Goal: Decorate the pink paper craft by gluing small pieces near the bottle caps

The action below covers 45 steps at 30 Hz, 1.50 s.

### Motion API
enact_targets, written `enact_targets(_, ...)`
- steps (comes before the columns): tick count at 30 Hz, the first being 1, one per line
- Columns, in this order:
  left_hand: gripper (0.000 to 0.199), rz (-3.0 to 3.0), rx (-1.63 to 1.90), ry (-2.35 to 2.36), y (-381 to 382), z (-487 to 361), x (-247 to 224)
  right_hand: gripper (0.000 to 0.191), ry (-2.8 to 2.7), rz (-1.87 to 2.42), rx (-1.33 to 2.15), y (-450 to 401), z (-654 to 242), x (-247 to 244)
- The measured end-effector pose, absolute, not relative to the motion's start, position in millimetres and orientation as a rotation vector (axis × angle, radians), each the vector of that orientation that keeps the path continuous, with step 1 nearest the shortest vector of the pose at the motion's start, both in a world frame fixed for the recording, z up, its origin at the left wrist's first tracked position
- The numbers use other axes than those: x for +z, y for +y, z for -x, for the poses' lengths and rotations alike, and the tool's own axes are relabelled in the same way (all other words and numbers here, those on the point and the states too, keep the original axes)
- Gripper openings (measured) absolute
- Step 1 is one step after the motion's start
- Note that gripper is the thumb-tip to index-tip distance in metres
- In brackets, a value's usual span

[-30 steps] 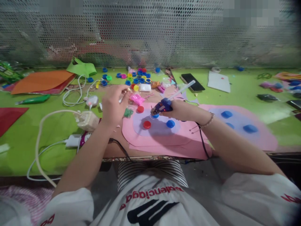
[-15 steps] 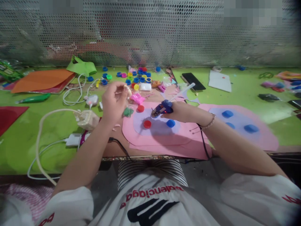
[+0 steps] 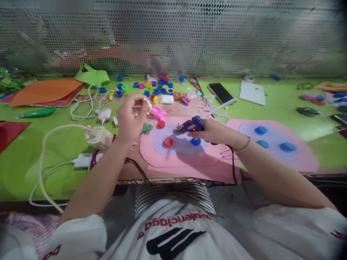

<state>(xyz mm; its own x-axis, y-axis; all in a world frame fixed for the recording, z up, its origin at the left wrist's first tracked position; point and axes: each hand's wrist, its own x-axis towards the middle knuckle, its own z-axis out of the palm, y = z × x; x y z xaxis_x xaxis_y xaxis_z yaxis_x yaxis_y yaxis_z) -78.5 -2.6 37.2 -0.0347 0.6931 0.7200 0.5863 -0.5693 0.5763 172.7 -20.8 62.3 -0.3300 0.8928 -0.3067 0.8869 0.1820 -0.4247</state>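
Observation:
My right hand is wrapped round a blue glue gun with a clear glue stick out of its back. The nozzle points left over a lilac paper shape on pink paper. A red cap and a blue cap rest on the lilac shape, and another red cap sits at its upper left edge. My left hand pinches a small whitish piece, partly hidden by the fingers, above a pink packet.
Several coloured caps lie at the back centre, with a black phone to their right. Another pink and lilac piece bears blue caps. A white adapter and cables lie left. A black cord hangs below my right wrist.
My right hand and the glue gun have shifted slightly right, and the glue stick now slants lower. My left hand keeps its pinch. The whole view has shifted slightly.

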Motion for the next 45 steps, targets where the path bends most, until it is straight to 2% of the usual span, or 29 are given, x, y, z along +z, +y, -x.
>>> enact_targets(17, 0.019, -2.225, 1.540, 1.306, -4.5, 76.6, 32.8, 0.014, -2.392, 1.928, 0.688, -18.2, -181.6, 45.9)
enact_targets(32, 0.015, -2.784, 1.436, 1.115, -2.3, 78.7, 27.9, 0.021, -2.277, 1.803, 0.995, -21.5, -193.1, 52.0)
enact_targets(40, 0.017, -2.816, 1.318, 1.048, -3.6, 77.8, 28.3, 0.020, -2.187, 1.933, 0.934, -16.8, -193.5, 42.7)
enact_targets(45, 0.017, -2.805, 1.317, 1.049, -3.3, 78.7, 27.4, 0.023, -2.237, 1.810, 0.892, -13.7, -199.8, 32.1)
